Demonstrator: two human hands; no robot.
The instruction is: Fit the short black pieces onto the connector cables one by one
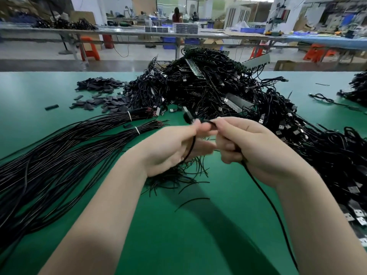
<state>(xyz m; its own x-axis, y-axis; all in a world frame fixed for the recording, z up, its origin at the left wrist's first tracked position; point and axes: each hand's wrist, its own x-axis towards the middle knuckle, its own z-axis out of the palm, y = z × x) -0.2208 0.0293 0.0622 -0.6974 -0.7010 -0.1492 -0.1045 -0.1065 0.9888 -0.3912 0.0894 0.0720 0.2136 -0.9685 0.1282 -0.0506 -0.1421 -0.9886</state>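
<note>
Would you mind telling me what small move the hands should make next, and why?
Probably slide the short black piece further along the cable. The left hand and right hand already pinch it between them above the green table, so no fresh piece seems needed yet.

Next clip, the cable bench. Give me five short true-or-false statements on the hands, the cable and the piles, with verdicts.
1. Both hands, left hand and right hand, grip one black cable. True.
2. The loose short black pieces lie to the far left on the green table. True.
3. The tied cable bundles lie on the right. False: they lie on the left.
4. The table is red. False: green.
5. The tangled pile of connector cables sits beyond the hands. True.
</note>
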